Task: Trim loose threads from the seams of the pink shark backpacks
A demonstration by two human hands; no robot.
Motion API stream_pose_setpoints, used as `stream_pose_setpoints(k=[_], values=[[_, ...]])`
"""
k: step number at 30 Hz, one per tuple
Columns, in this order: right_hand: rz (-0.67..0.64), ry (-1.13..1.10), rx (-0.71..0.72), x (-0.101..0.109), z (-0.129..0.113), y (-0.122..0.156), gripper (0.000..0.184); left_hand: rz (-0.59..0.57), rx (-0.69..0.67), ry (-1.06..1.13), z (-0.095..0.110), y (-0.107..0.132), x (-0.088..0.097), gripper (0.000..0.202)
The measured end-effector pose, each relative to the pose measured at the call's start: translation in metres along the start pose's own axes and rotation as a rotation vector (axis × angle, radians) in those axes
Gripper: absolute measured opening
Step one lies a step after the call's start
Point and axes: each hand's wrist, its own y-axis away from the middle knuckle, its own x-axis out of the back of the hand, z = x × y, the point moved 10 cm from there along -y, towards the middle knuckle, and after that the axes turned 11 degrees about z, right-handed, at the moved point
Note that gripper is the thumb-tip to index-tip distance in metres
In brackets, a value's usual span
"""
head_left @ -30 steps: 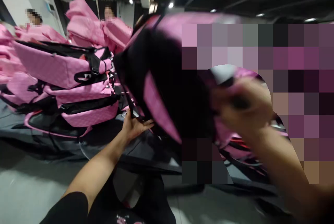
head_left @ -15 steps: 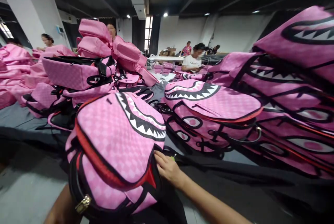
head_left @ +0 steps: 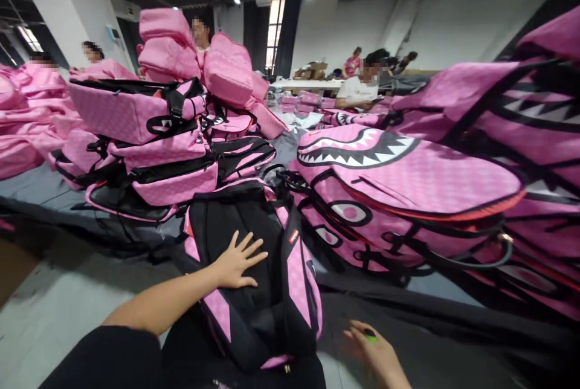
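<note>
A pink and black backpack (head_left: 276, 292) lies in front of me with its black back panel facing up. My left hand (head_left: 236, 262) rests flat on that panel, fingers spread. Low at the right, my right hand (head_left: 374, 351) hovers just off the backpack's edge; its fingers are loosely curled and a small green thing (head_left: 370, 334) shows at them. The hand is partly cut off by the frame edge.
Stacks of pink backpacks with shark-mouth prints (head_left: 408, 183) rise at the right, and another pile (head_left: 149, 135) stands at the left on the dark table cloth (head_left: 40, 192). Several other people (head_left: 360, 84) sit or stand at tables further back.
The backpack has been turned over from its shark-face side to its black back. My left hand now lies flat on it, and my right hand has come off it.
</note>
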Motion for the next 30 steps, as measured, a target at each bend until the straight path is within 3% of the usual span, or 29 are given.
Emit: stream_pose_setpoints(k=[2,4,5,7,9,10,12,15,17,20,23,26,28,30], values=[[0.092,0.004,-0.008,0.020,0.005,-0.012,0.027,0.017,-0.008,-0.009,-0.009,0.006,-0.002,0.080],[0.143,-0.029,0.092,0.020,-0.027,-0.028,0.031,0.070,0.036,-0.032,-0.024,0.008,0.011,0.062],[0.103,-0.062,0.206,0.007,-0.057,-0.037,0.037,0.118,0.093,-0.059,-0.035,0.010,0.024,0.051],[-0.212,-0.010,0.387,-0.048,-0.113,-0.054,0.053,0.266,0.287,-0.148,-0.066,0.016,0.060,0.042],[-0.450,0.198,0.335,-0.095,-0.125,-0.078,0.047,0.438,0.535,-0.252,-0.104,0.031,0.100,0.053],[-0.482,0.278,0.267,-0.106,-0.117,-0.093,0.041,0.502,0.653,-0.289,-0.123,0.041,0.116,0.063],[-0.478,0.424,0.094,-0.106,-0.075,-0.120,0.035,0.546,0.838,-0.302,-0.158,0.057,0.131,0.078],[-0.485,0.540,-0.115,-0.083,0.011,-0.136,0.032,0.486,0.997,-0.226,-0.198,0.069,0.124,0.076],[-0.559,0.512,-0.182,-0.077,0.051,-0.129,0.030,0.473,1.065,-0.195,-0.213,0.070,0.119,0.071],[-0.604,0.445,-0.236,-0.086,0.060,-0.100,0.028,0.524,1.089,-0.212,-0.218,0.058,0.133,0.067],[-0.608,0.402,-0.260,-0.105,0.030,-0.054,0.027,0.575,0.979,-0.230,-0.213,0.039,0.165,0.062],[-0.610,0.360,-0.280,-0.115,0.006,-0.017,0.019,0.473,0.890,-0.237,-0.205,0.032,0.179,0.059],[-0.586,0.354,-0.308,-0.111,0.007,-0.011,0.017,0.396,0.879,-0.321,-0.194,0.036,0.181,0.061],[-0.565,0.354,-0.329,-0.106,0.016,-0.017,0.019,0.472,0.780,-0.463,-0.167,0.031,0.189,0.056]])
